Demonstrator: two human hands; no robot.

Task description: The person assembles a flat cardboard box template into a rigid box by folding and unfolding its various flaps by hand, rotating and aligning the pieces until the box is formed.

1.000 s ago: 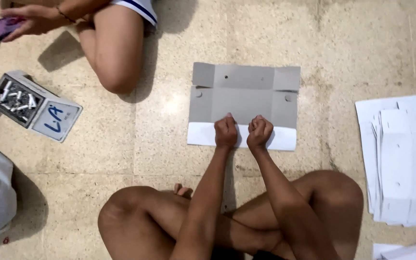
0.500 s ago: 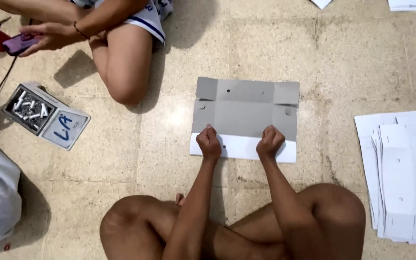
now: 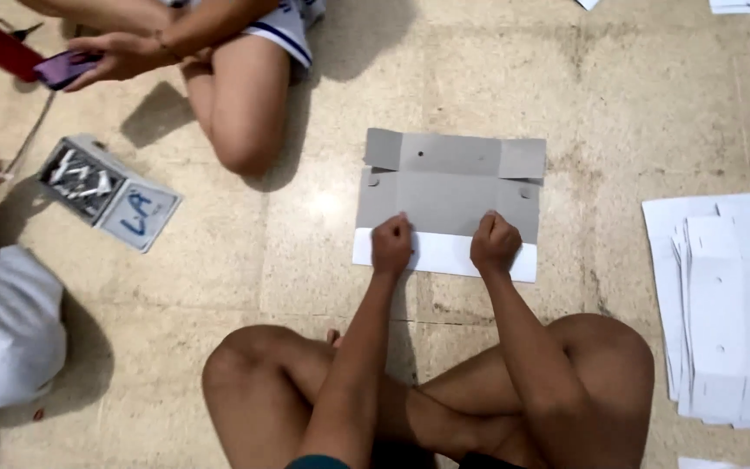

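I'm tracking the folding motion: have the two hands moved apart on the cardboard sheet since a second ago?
Yes. The left hand and right hand slid outward along the grey cardboard sheet's white flap, no longer side by side.

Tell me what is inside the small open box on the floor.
The small open box holds a heap of small pale pieces; their kind is too small to tell, and whatever lies beneath them is covered.

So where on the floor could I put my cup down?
Bare floor lies right of the grey card, before the white stack. Another patch sits between the card and the small box. It is crowded at the card's near edge, where the left hand and right hand press.
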